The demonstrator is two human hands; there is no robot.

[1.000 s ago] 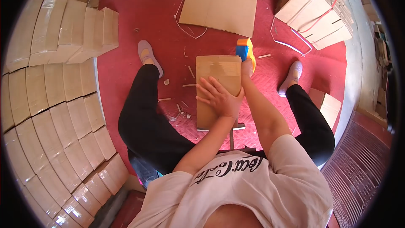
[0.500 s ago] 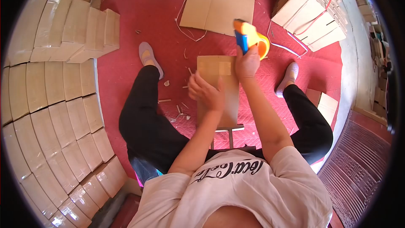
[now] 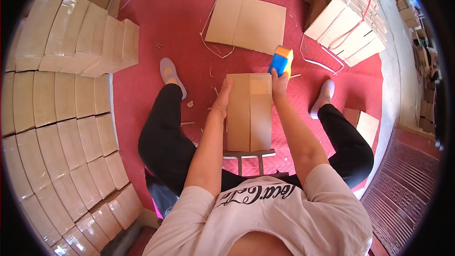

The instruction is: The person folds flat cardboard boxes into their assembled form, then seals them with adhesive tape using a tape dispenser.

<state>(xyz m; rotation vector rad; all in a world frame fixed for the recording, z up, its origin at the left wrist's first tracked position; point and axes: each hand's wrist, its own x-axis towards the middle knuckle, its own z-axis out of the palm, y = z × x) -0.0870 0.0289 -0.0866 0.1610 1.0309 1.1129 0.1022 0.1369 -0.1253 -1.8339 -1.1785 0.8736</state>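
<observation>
Head view: you sit over a red woven floor mat point(image 3: 175, 33), legs apart. To your left, rows of taped pale cardboard cartons point(image 3: 71, 114) are stacked edge to edge. Ahead lies a flattened brown cardboard sheet point(image 3: 246, 21) with loose white plastic strapping point(image 3: 208, 42) beside it. At upper right stands a bundle of flat white cartons tied with red strap point(image 3: 348, 23), and a small folded brown carton point(image 3: 362, 123) lies near your right knee. Cardboard scraps litter the mat near the work. Nothing blocks the path to the work.

The long brown cardboard box point(image 3: 250, 111) rests on a small metal-framed stand point(image 3: 249, 154) between your knees, its long axis pointing away from you.

Change since half a second ago: the orange and blue tape dispenser point(image 3: 281, 60) has come down from above the box to its far right corner. Your left hand point(image 3: 222, 99) has moved off the box top to its left edge.

Grip: your left hand lies flat and open along the left side of the box, fingers extended, touching it. Your right hand point(image 3: 278, 84) is closed around the dispenser handle, just beside the right far corner of the box.
</observation>
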